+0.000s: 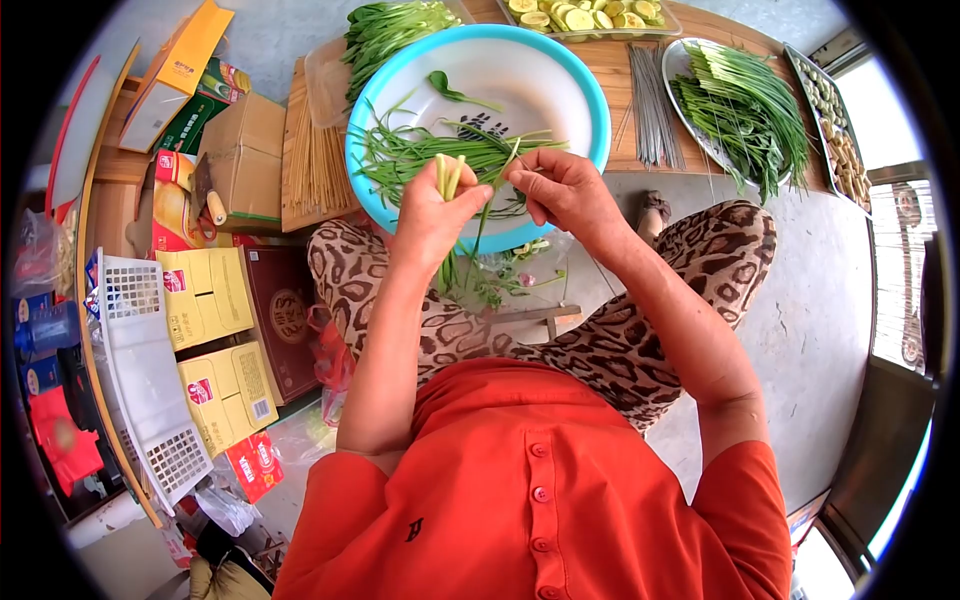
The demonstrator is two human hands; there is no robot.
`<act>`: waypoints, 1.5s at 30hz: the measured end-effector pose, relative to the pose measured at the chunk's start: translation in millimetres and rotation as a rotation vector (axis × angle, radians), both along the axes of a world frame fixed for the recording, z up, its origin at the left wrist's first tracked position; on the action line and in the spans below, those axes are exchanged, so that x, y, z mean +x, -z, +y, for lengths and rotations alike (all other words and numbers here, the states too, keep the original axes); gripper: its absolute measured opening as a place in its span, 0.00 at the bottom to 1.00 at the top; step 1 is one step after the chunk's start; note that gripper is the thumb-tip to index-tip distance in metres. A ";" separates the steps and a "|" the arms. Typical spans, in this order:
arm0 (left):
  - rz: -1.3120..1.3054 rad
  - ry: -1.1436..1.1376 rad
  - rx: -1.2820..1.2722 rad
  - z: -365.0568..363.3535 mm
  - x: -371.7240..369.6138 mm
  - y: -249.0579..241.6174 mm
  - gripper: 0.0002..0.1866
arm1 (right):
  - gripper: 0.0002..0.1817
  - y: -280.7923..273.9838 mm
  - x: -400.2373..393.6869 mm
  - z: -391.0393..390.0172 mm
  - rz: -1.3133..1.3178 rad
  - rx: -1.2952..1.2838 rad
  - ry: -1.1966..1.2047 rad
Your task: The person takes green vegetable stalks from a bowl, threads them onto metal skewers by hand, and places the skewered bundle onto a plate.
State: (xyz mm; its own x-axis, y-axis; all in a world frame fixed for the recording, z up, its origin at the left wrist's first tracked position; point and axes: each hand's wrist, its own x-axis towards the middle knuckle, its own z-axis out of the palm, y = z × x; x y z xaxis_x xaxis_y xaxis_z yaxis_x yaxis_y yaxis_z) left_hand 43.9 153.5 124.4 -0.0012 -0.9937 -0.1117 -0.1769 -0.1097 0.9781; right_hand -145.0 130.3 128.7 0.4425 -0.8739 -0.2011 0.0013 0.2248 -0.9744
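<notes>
My left hand [432, 215] is closed around a small bunch of chive-like green stalks [451, 176]. Pale cut ends stick out above the fist, and green leaves hang below it. My right hand [568, 192] is closed in a pinch at a single green stalk [484, 225] that slants up between the two hands. Whether a thin skewer is also in those fingers I cannot make out. Both hands are over the near rim of a white basin with a blue rim [596, 110]. Long loose greens [420, 150] and one broad leaf [455, 92] lie inside it.
On the wooden table are thin metal skewers [655, 105], bamboo sticks [318, 160], a plate of chives [740, 110], leafy greens [395, 35], sliced zucchini [585, 14] and a tray of skewered food [838, 130]. Boxes [215, 305] and a white basket [150, 385] stand left. Trimmings [500, 280] lie below.
</notes>
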 end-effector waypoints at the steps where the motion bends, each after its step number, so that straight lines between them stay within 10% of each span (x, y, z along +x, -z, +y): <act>1: -0.091 0.041 0.034 0.8 -0.5 -2.3 0.07 | 0.07 -1.4 2.7 0.9 -0.072 0.002 0.031; 45: 0.517 -0.110 0.179 -1.6 9.1 1.8 0.11 | 0.12 -11.5 -1.1 12.5 0.028 0.014 -0.167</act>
State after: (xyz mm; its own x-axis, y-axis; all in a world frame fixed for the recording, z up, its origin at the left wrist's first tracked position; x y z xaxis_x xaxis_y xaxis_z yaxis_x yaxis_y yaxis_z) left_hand 53.0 152.0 122.6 0.0022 -0.9568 -0.2908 0.3425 -0.2725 0.8991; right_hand -146.1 142.9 140.1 0.5750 -0.7861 -0.2269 -0.0646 0.2328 -0.9704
